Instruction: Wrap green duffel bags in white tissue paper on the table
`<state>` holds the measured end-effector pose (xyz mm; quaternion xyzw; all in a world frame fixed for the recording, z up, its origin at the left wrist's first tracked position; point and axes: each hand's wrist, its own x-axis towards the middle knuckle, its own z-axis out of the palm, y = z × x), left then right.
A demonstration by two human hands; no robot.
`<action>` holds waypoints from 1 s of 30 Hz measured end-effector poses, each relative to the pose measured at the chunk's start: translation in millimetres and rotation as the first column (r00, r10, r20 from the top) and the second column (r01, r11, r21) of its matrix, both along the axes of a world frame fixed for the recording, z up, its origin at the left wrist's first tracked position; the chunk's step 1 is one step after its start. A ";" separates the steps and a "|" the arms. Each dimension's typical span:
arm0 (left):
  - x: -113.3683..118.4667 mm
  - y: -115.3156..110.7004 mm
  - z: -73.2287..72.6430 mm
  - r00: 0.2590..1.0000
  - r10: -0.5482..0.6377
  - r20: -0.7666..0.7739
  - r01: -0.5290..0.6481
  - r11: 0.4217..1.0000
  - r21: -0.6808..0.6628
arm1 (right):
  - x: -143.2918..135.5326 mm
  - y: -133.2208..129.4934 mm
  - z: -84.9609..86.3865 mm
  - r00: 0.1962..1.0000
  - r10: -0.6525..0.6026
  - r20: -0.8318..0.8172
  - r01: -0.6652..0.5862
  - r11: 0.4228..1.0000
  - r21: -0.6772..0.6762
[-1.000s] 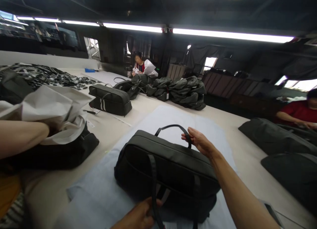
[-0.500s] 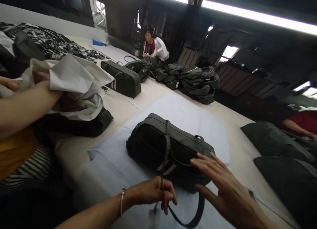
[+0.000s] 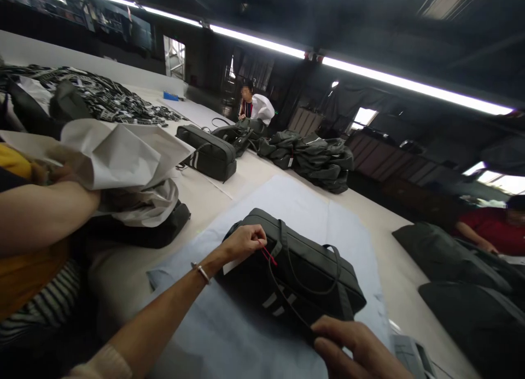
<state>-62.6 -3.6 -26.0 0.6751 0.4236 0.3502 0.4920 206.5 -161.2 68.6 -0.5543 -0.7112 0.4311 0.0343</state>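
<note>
A dark grey duffel bag [image 3: 295,269] with two white stripes lies in front of me on a pale blue sheet [image 3: 262,204]. My left hand [image 3: 246,241], with a bracelet at the wrist, is closed over the bag's left end. From its fingers runs a thin red cord [image 3: 268,254] that reaches the bag's handle strap. Below that hand hangs part of a white tag [image 3: 232,267]. At the front right, my right hand [image 3: 348,346] pinches a thin dark strap [image 3: 287,308] between thumb and finger and draws it out from the bag.
At my left a co-worker's arm [image 3: 45,217] handles crumpled pale paper [image 3: 123,155] over a dark bag. Another striped bag [image 3: 209,152] and a heap of dark bags [image 3: 315,157] lie farther back. More dark bags [image 3: 447,253] and a person in red [image 3: 492,231] are at right.
My left hand has moved up from below the bag to its left end, with the red cord. My right hand has come down and gone from spread fingers to a pinch on the strap.
</note>
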 end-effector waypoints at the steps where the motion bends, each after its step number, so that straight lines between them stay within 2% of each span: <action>1: 3.0 9.2 -1.1 1.000 0.017 -0.015 -0.017 1.000 0.017 | -3.1 2.1 8.4 0.999 -0.010 -0.041 0.009 0.999 -0.042; 3: 10.4 19.5 -1.3 0.997 0.057 -0.049 -0.054 0.997 0.057 | -9.4 6.2 20.5 0.994 -0.061 -0.093 0.053 0.994 -0.091; 5: 15.9 19.5 2.1 0.989 0.113 -0.092 -0.102 0.988 0.118 | -14.3 10.7 26.8 0.995 -0.066 -0.073 0.060 0.994 -0.087; 7: 17.0 12.8 8.0 0.981 0.141 -0.130 -0.115 0.975 0.188 | -17.3 16.1 29.4 0.999 -0.035 0.020 0.035 0.999 -0.011; 9: 12.8 4.0 13.8 0.983 0.096 -0.156 -0.056 0.968 0.243 | -18.3 22.6 31.4 0.996 -0.052 0.066 0.047 0.997 0.067; 11: 4.6 -3.3 17.4 0.986 0.003 -0.166 0.044 0.960 0.276 | -17.7 30.1 36.3 0.992 -0.122 -0.016 0.123 0.987 0.099; 13: -4.2 -8.0 19.0 0.988 -0.061 -0.142 0.098 0.958 0.269 | -16.0 38.8 45.9 0.966 -0.194 -0.172 0.208 0.976 0.065; 16: -8.4 -13.4 22.3 0.998 -0.058 -0.030 0.064 0.971 0.231 | -15.2 52.7 65.6 0.917 -0.250 -0.311 0.279 0.959 0.053; 18: -0.5 -17.8 25.9 0.998 -0.036 0.044 0.022 0.958 0.287 | -17.4 60.8 77.1 0.911 -0.251 -0.328 0.283 0.958 0.053; 21: 24.0 -20.1 27.8 0.998 -0.013 0.053 -0.013 0.882 0.470 | -22.6 68.0 86.5 0.924 -0.206 -0.323 0.227 0.974 0.027; 24: 44.9 -9.6 18.9 0.988 0.123 -0.096 -0.038 0.786 0.617 | -21.4 69.7 88.6 0.921 -0.175 -0.349 0.186 0.983 -0.004; 27: 44.1 2.4 4.1 0.940 0.268 -0.211 -0.063 0.746 0.663 | -10.0 70.3 88.5 0.864 -0.223 -0.452 0.244 0.970 -0.010; 29: 35.1 -1.2 -2.5 0.918 0.348 -0.191 -0.133 0.723 0.678 | -1.0 70.9 88.5 0.818 -0.260 -0.514 0.292 0.956 -0.020; 30: 31.3 -7.8 -4.2 0.907 0.393 -0.151 -0.179 0.684 0.707 | 2.5 71.0 88.6 0.807 -0.265 -0.528 0.300 0.954 -0.021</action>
